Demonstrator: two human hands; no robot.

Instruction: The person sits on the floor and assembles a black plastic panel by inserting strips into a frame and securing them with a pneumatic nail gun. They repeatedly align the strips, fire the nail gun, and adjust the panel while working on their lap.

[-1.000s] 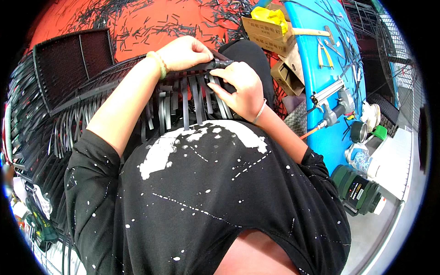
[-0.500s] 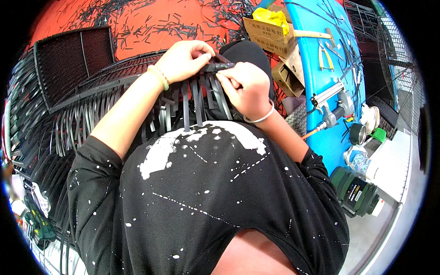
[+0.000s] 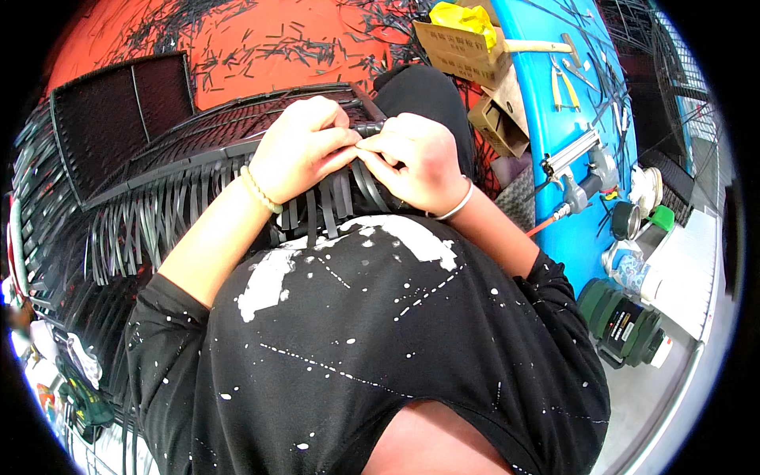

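A dark woven panel (image 3: 237,127) lies across my lap, with many flat black strips (image 3: 178,202) hanging off its near edge. My left hand (image 3: 305,146) is bent over that edge near the panel's right end, thumb and finger pinched together. Beside it, my right hand (image 3: 423,162) is closed too, its fingertips meeting those of the left. Both pinch at the top of a black strip (image 3: 369,186) that hangs down below the fingers. The exact spot where they grip is mostly covered by the fingers.
Black offcuts litter a red surface (image 3: 237,79) ahead. An open cardboard box (image 3: 455,59) with a yellow bag (image 3: 467,28) sits beside the blue table (image 3: 542,127). A hammer (image 3: 542,46), pliers (image 3: 566,87) and an air tool (image 3: 582,178) lie there. A green jug (image 3: 621,321) stands at right.
My left hand has come nearer to me, and its fingertips now meet those of the right hand. The dark piece that showed between the hands is now mostly covered.
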